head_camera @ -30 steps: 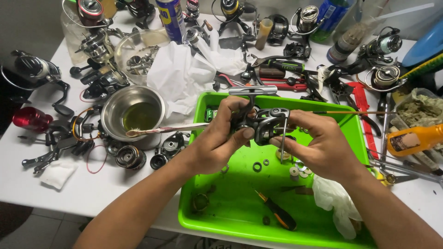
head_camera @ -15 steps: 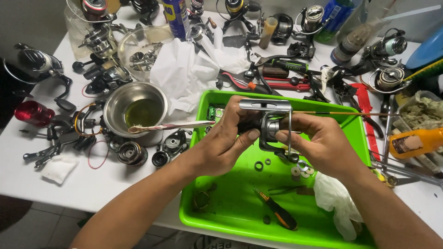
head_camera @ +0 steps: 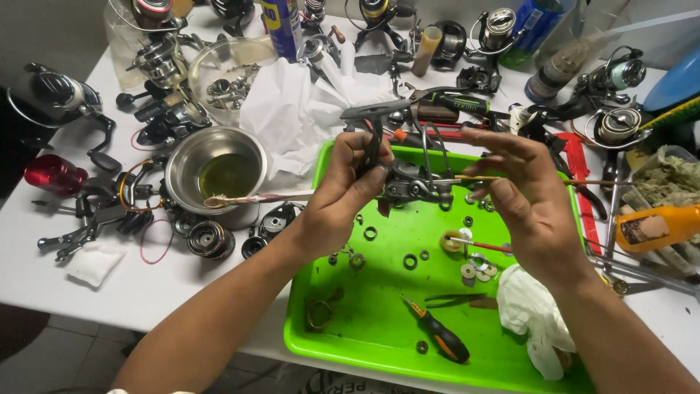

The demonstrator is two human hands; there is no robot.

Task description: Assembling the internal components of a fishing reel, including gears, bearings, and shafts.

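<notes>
L hand [head_camera: 343, 190] is gripping a dark fishing reel body [head_camera: 408, 182] w/ fingers curled tight round it, holding it up over the green tray [head_camera: 379, 343]. R hand [head_camera: 529, 193] is pinching a thin wooden stick [head_camera: 576, 181] btwn thumb & fingers, other fingers spread loose, stick tip touching the reel. Small washers [head_camera: 410, 260] & rings are lying scattered on tray under the reel, plus a screwdriver [head_camera: 437, 337] & white rag [head_camera: 536, 314]. Steel bowl [head_camera: 216, 169] w/ a brush across it is sitting just left of tray; other reels [head_camera: 58, 95] are crowding the table all round.
</notes>
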